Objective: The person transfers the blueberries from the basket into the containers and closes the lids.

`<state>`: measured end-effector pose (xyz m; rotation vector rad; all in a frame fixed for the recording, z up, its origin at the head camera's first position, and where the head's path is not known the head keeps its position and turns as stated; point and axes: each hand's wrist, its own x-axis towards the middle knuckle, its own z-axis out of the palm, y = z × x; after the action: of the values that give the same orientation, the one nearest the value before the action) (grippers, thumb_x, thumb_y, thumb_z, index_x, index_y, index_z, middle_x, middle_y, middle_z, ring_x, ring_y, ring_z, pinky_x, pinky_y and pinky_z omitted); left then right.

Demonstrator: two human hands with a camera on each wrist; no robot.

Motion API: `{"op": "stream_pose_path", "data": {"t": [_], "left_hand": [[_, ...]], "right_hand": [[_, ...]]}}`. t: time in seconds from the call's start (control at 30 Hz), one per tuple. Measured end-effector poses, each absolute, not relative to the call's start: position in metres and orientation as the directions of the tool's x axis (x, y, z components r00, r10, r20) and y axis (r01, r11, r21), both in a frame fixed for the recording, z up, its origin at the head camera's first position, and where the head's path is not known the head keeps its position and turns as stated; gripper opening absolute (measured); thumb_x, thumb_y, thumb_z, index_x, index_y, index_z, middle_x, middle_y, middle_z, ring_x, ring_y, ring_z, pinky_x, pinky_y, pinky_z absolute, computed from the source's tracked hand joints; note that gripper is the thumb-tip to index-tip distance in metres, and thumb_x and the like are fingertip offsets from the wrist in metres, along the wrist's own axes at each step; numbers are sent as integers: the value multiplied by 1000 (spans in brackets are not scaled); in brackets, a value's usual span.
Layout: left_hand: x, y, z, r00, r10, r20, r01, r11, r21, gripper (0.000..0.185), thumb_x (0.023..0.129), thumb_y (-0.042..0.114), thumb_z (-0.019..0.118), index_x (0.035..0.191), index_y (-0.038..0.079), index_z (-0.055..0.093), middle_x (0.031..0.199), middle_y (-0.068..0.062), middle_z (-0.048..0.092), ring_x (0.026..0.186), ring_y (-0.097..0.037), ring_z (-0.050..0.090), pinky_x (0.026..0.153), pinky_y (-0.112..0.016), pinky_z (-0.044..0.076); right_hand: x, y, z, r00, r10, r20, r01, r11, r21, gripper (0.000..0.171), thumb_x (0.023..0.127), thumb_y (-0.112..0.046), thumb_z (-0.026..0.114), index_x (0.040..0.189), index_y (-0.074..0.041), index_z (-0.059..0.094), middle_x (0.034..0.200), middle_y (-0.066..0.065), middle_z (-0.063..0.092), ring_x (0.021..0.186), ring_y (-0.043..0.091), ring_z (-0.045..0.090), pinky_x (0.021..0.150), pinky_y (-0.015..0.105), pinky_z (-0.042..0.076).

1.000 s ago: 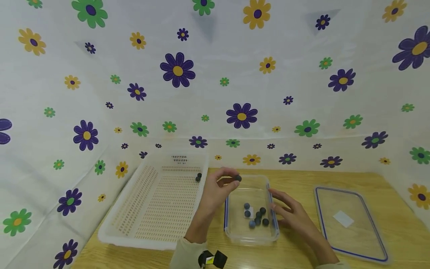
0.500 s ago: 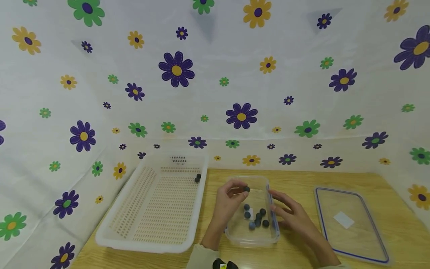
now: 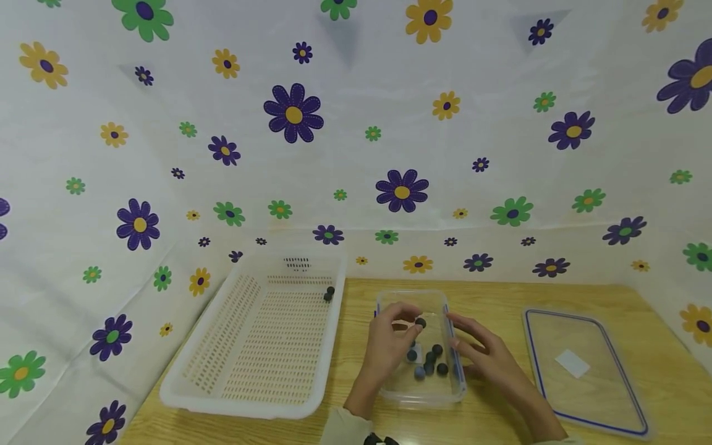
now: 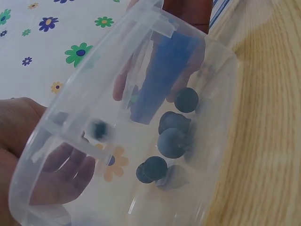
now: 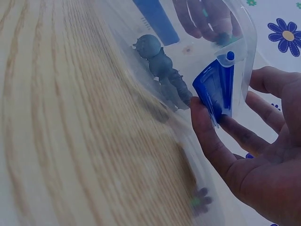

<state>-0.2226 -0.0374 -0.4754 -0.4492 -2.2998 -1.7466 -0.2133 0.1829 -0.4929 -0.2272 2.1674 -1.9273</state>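
In the head view my left hand (image 3: 389,340) is over a clear plastic box (image 3: 419,395), a dark blueberry (image 3: 421,322) right at its thumb and index finger. That blueberry (image 4: 99,129) looks blurred in the left wrist view, a little apart from the relaxed fingertips. Several blueberries (image 3: 442,369) lie on the box floor around a small white label. My right hand (image 3: 489,352) rests spread fingers against the box's right side. Its fingertips touch the hanging blue latch (image 5: 216,89) in the right wrist view.
A white perforated basket (image 3: 245,405) stands at the left, with two blueberries (image 3: 328,293) by its right wall. The blue-rimmed clear lid (image 3: 589,395) lies on the wooden table (image 3: 489,420) at the right. A flowered cloth (image 3: 356,161) rises behind and along the sides.
My left hand has moved right and toward me, from the box's left rim to over its middle, carrying the blueberry, which now appears out of its pinch. My right hand stays in place.
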Motion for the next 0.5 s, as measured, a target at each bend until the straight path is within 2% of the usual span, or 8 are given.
{"op": "stream_pose_path", "data": {"t": [0.13,0.33,0.5], "left_hand": [[-223,-37,-475,-926,104,362,376,266,887,22,90,-6,73,110,3,72,110,-8,71,104,-35,67,87,-34,58],[-223,-36,-473,-936,96,340,353,246,903,20,91,-7,72,109,2,73,108,-5,71,104,-33,68,88,-35,58],[-222,-40,-469,-932,101,349,363,210,908,17,93,-5,71,108,4,73,110,-10,72,102,-33,68,87,-38,58]], "right_hand": [[-213,183,-492,-960,-272,-62,31,116,-993,57,104,-28,62,157,-15,42,163,22,29,141,58,33,89,52,58],[-213,184,-492,-959,-277,-53,27,99,-995,57,105,-26,62,157,-14,42,163,23,30,139,57,36,89,51,58],[-213,184,-493,-962,-265,-62,35,105,-994,58,104,-27,63,156,-14,43,162,23,30,140,58,36,89,51,58]]}}
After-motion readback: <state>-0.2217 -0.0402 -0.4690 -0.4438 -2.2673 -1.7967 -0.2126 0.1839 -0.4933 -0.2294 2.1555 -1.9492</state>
